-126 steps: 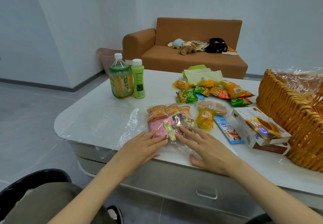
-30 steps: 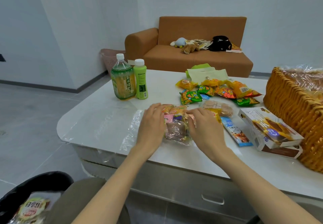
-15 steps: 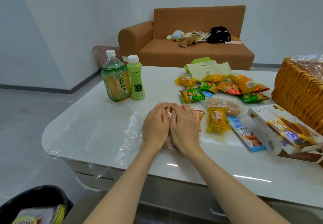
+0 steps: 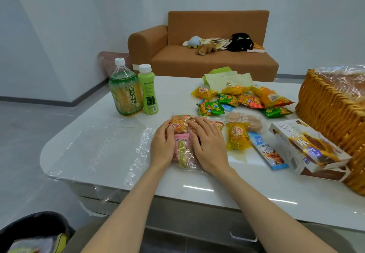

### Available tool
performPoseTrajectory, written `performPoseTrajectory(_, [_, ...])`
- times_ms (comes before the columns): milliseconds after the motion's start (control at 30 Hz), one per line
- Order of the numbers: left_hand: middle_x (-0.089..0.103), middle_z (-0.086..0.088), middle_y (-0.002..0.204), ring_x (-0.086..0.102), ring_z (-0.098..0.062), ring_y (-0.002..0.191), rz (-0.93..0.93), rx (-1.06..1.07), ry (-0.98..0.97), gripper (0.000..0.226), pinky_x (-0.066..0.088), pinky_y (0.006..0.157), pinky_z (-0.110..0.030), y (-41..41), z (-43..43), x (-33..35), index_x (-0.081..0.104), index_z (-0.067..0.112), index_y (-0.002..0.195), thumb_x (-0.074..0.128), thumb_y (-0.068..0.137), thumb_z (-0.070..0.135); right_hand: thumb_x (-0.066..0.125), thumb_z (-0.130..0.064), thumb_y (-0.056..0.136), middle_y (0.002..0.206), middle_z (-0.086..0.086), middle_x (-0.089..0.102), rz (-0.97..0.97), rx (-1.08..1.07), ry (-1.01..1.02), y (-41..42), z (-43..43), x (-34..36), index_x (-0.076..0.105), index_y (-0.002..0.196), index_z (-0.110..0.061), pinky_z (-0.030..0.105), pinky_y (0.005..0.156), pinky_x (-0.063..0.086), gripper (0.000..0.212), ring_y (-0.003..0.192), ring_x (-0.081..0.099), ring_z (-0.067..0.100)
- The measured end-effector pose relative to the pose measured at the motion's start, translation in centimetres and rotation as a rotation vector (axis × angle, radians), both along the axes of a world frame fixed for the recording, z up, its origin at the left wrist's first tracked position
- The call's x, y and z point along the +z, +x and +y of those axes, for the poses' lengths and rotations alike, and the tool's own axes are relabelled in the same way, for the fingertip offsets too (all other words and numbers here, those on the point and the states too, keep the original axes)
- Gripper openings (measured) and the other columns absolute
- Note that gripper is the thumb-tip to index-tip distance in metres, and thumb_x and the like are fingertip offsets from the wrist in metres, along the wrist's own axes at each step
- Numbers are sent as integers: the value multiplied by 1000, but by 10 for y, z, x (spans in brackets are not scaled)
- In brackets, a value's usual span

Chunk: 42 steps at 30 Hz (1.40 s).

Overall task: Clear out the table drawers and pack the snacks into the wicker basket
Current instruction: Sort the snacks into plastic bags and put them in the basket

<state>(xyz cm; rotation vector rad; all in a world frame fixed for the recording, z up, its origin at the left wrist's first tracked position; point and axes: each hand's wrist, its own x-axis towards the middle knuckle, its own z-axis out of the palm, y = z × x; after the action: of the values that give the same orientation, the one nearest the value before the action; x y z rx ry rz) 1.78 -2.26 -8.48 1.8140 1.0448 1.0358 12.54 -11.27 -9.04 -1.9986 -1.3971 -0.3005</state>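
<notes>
White desk (image 4: 217,191) bears a clear snack bag (image 4: 182,154): left hand (image 4: 161,150) fingers curl round its nine-o'clock side, right hand (image 4: 210,150) fingers press flat on top.

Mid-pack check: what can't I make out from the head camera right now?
Wicker basket: head view, cut off by the right edge; crinkled clear plastic veils its inside, so its contents cannot be told.
Snack bundle: the left hand and right hand cover most of it; packet count unclear.
Drawer: only its front and handle show between the arms; inside hidden.
Black bag: cut off at the bottom-left corner.
</notes>
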Motion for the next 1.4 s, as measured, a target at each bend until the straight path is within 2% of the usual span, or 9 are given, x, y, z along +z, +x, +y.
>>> performPoseTrajectory(233, [44, -1, 143, 40, -15, 131, 97, -23, 6, 43, 29, 104, -24, -7, -15, -2, 40, 18, 143, 30, 104, 32, 4, -51, 98, 157, -7, 22, -66, 115, -184, 12, -28, 2, 29, 148, -37, 34, 120, 9, 57, 147, 11, 10])
performPoseTrajectory(367, [46, -9, 131, 45, -20, 123, 143, -67, -62, 39, 28, 94, -18, -16, -37, 1, 47, 8, 132, 29, 104, 29, 11, -45, 97, 123, -3, 63, -100, 29, -124, 5, -39, 24, 62, 121, -24, 32, 108, 26, 61, 120, 51, 18])
performPoseTrajectory(467, [47, -9, 130, 45, -22, 122, 201, -8, -24, 39, 30, 95, -22, -20, -52, 11, 51, 7, 124, 28, 104, 31, 34, -28, 100, 104, 0, 70, -115, -42, 28, -4, -43, 36, 70, 106, -14, 29, 91, 36, 39, 99, 58, 21])
performPoseTrajectory(567, [33, -1, 152, 25, -18, 142, 354, 49, 256, 44, 19, 117, -34, -18, -55, 25, 41, 13, 141, 22, 105, 29, 47, -19, 99, 119, 3, 65, -19, -65, 49, -12, -38, 40, 67, 111, -11, 31, 99, 37, 26, 114, 54, 20])
performPoseTrajectory(667, [23, 3, 158, 11, -15, 147, 452, -35, 408, 45, 5, 120, -34, -6, -54, 30, 29, 17, 148, 20, 105, 26, 40, -19, 101, 138, 3, 54, 45, -56, 12, -18, -29, 37, 59, 127, -14, 35, 113, 27, 32, 134, 39, 20])
performPoseTrajectory(767, [19, 5, 159, 6, -14, 148, 494, -120, 368, 47, 1, 120, -33, 7, -51, 19, 26, 19, 150, 20, 105, 29, 27, -26, 104, 154, 0, 33, 87, -76, -138, -19, -24, 26, 41, 144, -19, 34, 119, 6, 43, 146, 19, 18])
performPoseTrajectory(900, [23, 5, 158, 11, -11, 147, 480, -157, 299, 47, 2, 120, -29, 12, -43, 7, 28, 20, 150, 19, 104, 30, 0, -45, 91, 151, -4, 39, 12, -145, -125, -14, -20, 12, 47, 140, -26, 33, 118, 8, 70, 141, 28, 16])
performPoseTrajectory(1167, [24, 9, 156, 11, -5, 145, 299, -195, 345, 45, 9, 120, -27, 2, -44, -3, 31, 23, 149, 27, 104, 27, 13, -42, 94, 153, -10, 34, 51, -32, -53, -5, -36, 2, 43, 141, -36, 33, 120, 9, 56, 144, 22, 11])
performPoseTrajectory(1400, [9, 6, 161, -1, -9, 147, 306, -292, 207, 44, 1, 121, -32, -15, -40, -5, 22, 40, 148, 17, 105, 33, 3, -50, 96, 159, -10, 16, 84, 34, -234, 16, -62, 0, 12, 150, -42, 37, 120, 12, 55, 147, 3, 7])
